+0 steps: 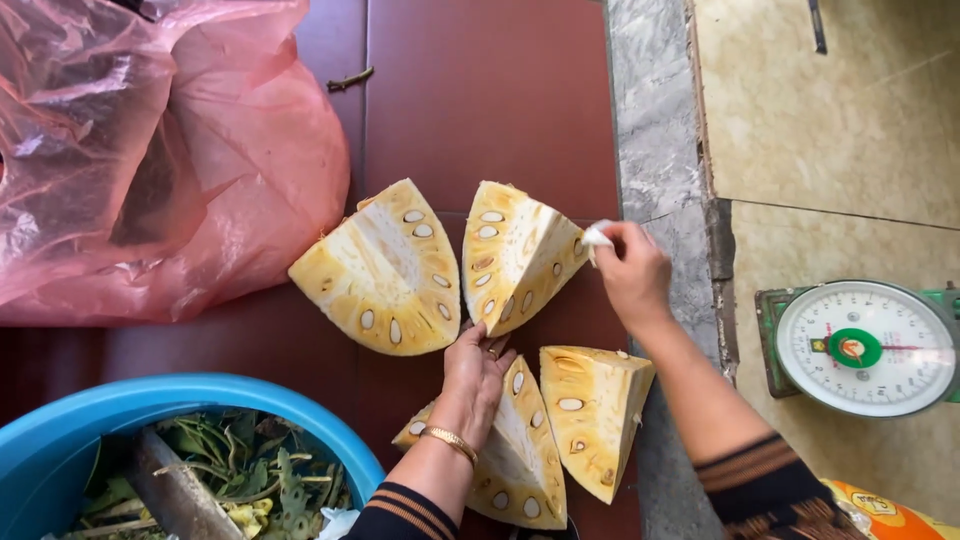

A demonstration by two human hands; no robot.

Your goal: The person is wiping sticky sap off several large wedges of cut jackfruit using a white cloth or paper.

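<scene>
- The left hand [478, 372] lies flat with fingers spread on the near yellow jackfruit wedge [520, 450], its fingertips reaching the lower edge of the upper right jackfruit wedge [515, 255]; it grips nothing.
- The right hand [632, 272] is pinched shut on a small white wad of tissue [597, 237], pressed against the cut edge of that upper right wedge.
- The two hands are apart, the right one farther out and to the right of the left.
- A fourth wedge with pale seeds [595, 415] sits just right of the left wrist, beneath the right forearm.
- The largest wedge [385, 275] lies left of the left hand's fingertips.
- Beyond it to the left sits a crumpled pink plastic bag [150, 150].
- A blue plastic basin holding green scraps [60, 420] is near the left elbow.
- A green dial kitchen scale [865, 347] stands well to the right of the right forearm.
</scene>
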